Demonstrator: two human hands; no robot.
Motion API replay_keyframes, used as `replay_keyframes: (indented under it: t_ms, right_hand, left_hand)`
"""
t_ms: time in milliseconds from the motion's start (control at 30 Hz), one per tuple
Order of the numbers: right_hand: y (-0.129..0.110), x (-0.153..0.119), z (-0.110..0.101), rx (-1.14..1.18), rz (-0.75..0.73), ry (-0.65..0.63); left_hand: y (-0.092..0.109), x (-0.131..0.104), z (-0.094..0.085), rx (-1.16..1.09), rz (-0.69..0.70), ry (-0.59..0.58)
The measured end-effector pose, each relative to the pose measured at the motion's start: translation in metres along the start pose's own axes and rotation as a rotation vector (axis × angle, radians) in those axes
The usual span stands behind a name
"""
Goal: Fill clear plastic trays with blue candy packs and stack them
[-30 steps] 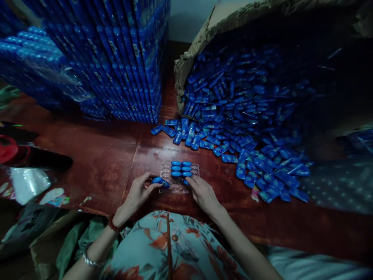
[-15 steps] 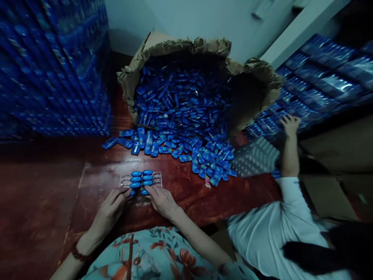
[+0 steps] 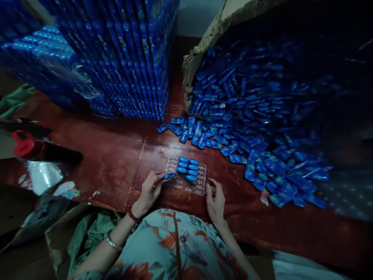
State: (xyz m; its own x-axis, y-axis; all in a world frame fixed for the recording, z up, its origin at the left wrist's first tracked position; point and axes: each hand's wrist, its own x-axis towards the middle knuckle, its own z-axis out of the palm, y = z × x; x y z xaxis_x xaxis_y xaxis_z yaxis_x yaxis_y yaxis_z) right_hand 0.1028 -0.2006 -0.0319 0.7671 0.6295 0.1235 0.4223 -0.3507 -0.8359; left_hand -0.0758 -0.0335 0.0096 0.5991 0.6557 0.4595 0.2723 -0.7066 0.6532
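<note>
A clear plastic blister tray (image 3: 201,182) lies on the red-brown table in front of me. Its middle carries two rows of glossy blue oval packs (image 3: 182,170), while the outer and near cavities show bare plastic. My left hand (image 3: 151,189) is closed at the tray's left edge, pinching one small blue pack (image 3: 169,176) between thumb and fingers, tilted on its side. Just off the right edge is my right hand (image 3: 216,198), its fingers loosely bent and apart, with nothing visible in them.
A torn cardboard box (image 3: 190,76) spills loose blue packs (image 3: 262,155) onto the table at right. Tall stacks of filled blue packages (image 3: 128,66) stand at back left. A dark bottle with a red lid (image 3: 26,146) lies at far left, near a clear plastic bag (image 3: 45,177).
My view has turned left, so the co-worker's arm is out of sight. My right hand has come off the packs to the tray's right side; my left now holds a pack at the left edge.
</note>
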Motion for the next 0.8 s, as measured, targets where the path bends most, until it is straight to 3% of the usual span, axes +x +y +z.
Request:
replay_keyframes:
  t_ms: [200, 333, 467, 600, 700, 800]
  right_hand:
    - [0.0, 0.003, 0.002, -0.008, -0.021, -0.043]
    - [0.002, 0.0, 0.003, -0.003, -0.021, -0.04]
    - [0.004, 0.012, 0.002, 0.08, 0.063, -0.017]
    - [-0.001, 0.059, 0.005, 0.102, 0.047, 0.029]
    - [-0.014, 0.107, 0.015, -0.018, -0.136, 0.084]
    - [-0.029, 0.146, 0.029, -0.255, -0.291, -0.003]
  left_hand:
    - [0.005, 0.016, 0.014, 0.027, 0.203, -0.331]
    - [0.012, 0.03, 0.007, 0.176, 0.292, -0.514]
    - [0.019, 0.043, 0.001, 0.233, 0.346, -0.62]
    - [0.017, 0.049, 0.002, 0.227, 0.35, -0.683]
    - [0.014, 0.048, 0.003, 0.182, 0.278, -0.673]
    - [0.013, 0.046, 0.0, 0.135, 0.218, -0.63]
